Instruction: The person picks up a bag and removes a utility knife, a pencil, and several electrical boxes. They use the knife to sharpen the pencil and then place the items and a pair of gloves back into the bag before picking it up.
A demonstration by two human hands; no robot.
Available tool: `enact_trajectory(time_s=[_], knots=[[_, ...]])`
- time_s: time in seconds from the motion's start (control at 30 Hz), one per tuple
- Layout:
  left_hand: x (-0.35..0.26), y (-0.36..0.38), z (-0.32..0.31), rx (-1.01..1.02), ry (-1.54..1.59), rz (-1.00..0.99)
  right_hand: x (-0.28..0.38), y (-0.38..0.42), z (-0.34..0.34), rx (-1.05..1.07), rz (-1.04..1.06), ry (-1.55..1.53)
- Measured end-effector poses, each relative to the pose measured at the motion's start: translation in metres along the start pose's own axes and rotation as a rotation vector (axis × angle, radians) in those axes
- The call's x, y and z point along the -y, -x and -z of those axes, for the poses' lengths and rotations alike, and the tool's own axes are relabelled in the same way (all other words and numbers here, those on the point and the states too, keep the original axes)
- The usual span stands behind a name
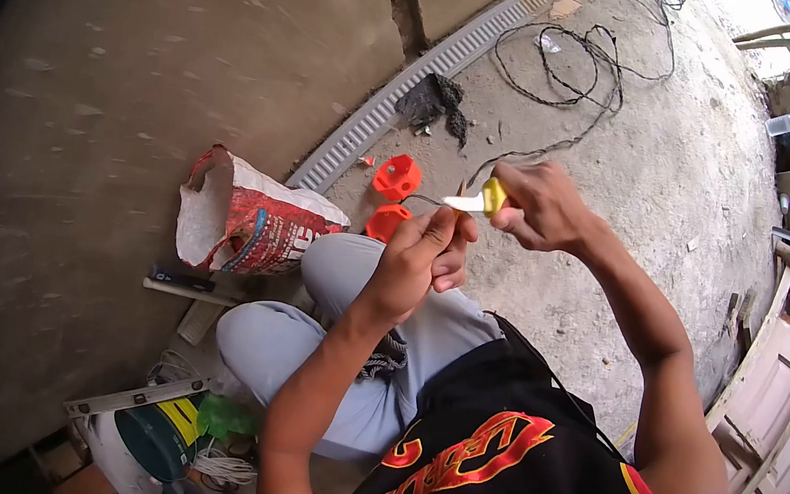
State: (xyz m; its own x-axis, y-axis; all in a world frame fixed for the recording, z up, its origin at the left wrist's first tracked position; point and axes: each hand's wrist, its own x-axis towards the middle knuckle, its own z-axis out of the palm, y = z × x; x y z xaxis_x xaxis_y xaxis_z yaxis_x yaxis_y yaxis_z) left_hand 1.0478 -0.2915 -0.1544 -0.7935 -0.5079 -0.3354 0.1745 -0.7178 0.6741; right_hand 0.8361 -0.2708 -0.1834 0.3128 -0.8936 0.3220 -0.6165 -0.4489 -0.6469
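My right hand [543, 210] is closed round the yellow handle [494, 198] of a knife with a pale, bright blade [463, 203]. The blade points left and lies right at the fingertips of my left hand [421, 257]. That hand pinches a black wire [523, 154], which comes in from the floor; its end is hidden by the fingers. Just left of the fingertips are two orange electrical boxes, one upper [397, 177] and one lower [385, 222], the lower partly behind my knee. A thin dark wire runs between the boxes and my fingers.
A torn red and white sack [272, 225] stands by the wall, beside a slotted grey strip [418, 84]. Black plastic [423, 101] lies near it. Coiled cable [582, 66] covers floor farther off. A green-lidded bucket [151, 440] is at lower left; panelled doors [782, 403] lean right.
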Motion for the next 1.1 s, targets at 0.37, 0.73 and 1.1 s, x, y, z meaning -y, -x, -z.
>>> enact_trajectory(time_s=[0.37,0.73,1.1], knots=[[0.0,0.0,-0.006,0.111,-0.061,0.017,0.0,0.0,-0.005,-0.008,0.071,0.045],[0.009,0.0,-0.001,-0.004,-0.293,-0.087,-0.036,0.013,0.003,-0.219,-0.371,-0.018],[0.007,-0.003,-0.004,-0.073,-0.504,-0.106,0.003,0.016,-0.009,0.071,-0.039,-0.019]])
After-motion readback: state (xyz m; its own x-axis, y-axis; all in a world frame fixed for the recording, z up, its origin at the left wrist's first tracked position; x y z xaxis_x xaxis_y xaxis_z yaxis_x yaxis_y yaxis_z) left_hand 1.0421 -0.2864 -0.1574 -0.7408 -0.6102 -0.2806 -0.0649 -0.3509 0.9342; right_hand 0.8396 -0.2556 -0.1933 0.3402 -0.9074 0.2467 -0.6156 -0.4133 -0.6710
